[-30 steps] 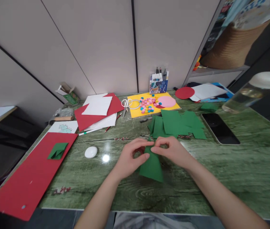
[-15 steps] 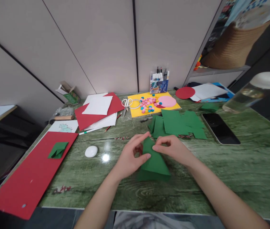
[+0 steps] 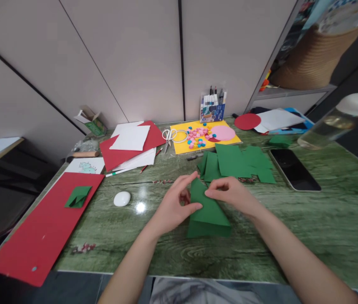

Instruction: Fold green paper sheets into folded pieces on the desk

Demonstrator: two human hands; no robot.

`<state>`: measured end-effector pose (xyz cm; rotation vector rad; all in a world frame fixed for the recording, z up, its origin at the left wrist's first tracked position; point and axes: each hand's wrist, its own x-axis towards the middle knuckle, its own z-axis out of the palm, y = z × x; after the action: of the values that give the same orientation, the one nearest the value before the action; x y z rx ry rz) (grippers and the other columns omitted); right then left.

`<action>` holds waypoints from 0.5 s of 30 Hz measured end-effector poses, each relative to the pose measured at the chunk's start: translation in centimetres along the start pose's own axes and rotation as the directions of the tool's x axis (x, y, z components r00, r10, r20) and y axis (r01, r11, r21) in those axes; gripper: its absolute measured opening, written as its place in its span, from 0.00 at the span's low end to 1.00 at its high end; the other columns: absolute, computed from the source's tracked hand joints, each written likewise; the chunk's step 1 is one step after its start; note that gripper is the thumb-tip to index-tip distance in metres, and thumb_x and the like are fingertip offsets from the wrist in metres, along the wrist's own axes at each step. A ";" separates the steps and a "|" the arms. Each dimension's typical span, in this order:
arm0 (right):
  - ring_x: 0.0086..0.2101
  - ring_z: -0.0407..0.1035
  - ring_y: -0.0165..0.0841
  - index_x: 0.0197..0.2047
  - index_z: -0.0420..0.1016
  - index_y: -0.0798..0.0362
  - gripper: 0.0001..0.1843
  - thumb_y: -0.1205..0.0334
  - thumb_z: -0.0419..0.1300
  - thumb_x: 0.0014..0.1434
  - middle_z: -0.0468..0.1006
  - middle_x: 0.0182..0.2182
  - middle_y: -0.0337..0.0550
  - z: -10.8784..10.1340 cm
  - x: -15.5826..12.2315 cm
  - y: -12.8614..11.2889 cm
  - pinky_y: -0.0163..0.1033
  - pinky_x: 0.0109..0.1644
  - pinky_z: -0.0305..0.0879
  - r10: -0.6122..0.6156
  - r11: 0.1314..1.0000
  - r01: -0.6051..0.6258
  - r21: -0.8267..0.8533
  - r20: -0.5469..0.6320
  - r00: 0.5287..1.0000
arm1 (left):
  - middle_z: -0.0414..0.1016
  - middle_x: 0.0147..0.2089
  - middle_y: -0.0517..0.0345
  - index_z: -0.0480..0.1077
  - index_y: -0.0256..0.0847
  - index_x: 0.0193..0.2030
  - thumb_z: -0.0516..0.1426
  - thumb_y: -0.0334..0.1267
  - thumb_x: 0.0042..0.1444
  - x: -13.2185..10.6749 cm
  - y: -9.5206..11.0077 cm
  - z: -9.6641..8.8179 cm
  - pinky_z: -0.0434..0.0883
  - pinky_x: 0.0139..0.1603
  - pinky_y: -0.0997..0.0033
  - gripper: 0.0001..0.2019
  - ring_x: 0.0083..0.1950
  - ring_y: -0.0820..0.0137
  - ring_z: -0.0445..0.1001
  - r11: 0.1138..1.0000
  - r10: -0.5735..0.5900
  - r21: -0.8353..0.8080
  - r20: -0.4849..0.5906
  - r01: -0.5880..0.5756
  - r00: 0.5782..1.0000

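A folded sheet of green paper [image 3: 208, 211] is held just above the table in front of me, its top narrowing to a point and its lower edge flaring out in layers. My left hand [image 3: 177, 204] grips its left side, thumb on the front face and the other fingers behind. With thumb and forefinger, my right hand [image 3: 229, 194] pinches the sloping right edge. Right behind the hands lie several loose green paper pieces [image 3: 235, 160]. A smaller folded green piece [image 3: 78, 196] rests on a long red sheet [image 3: 44, 230] at the left.
Scissors [image 3: 168, 137] lie by a yellow sheet [image 3: 180, 147] with small coloured balls [image 3: 194, 135]. A white oval object [image 3: 122, 199] sits left of my hands. To the right are a phone [image 3: 294, 169] and a bottle [image 3: 330, 124]. A marker box [image 3: 212, 107] stands at the back.
The view has shifted slightly. Both hands keep their hold on the green paper, and its lower flap looks a little more spread.
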<state>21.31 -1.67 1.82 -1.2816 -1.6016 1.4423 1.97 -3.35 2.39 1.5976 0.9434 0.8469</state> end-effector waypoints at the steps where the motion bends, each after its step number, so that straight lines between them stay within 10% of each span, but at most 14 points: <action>1: 0.22 0.57 0.27 0.20 0.71 0.56 0.16 0.51 0.61 0.47 0.67 0.18 0.36 0.0 0.0 0.1 0.34 0.26 0.52 0.003 1.000 -0.003 0.003 -0.002 1.000 | 0.58 0.58 0.52 0.54 0.53 0.62 0.60 0.31 0.48 0.0 0.0 0.0 0.67 0.32 0.74 0.34 0.30 0.78 0.62 1.000 -0.004 -0.004 0.007 0.004 1.000; 15: 0.21 0.52 0.26 0.19 0.69 0.55 0.16 0.51 0.62 0.47 0.61 0.17 0.33 -0.1 0.1 0.2 0.34 0.25 0.45 0.056 0.997 -0.057 0.045 0.012 0.998 | 0.55 0.61 0.52 0.53 0.56 0.62 0.60 0.30 0.47 -0.2 -0.2 0.0 0.67 0.29 0.75 0.36 0.28 0.80 0.62 1.000 -0.022 0.023 0.026 0.022 0.999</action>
<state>21.43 -1.56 1.58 -1.3053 -1.5423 1.5131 1.88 -3.48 2.21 1.6115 0.9531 0.8006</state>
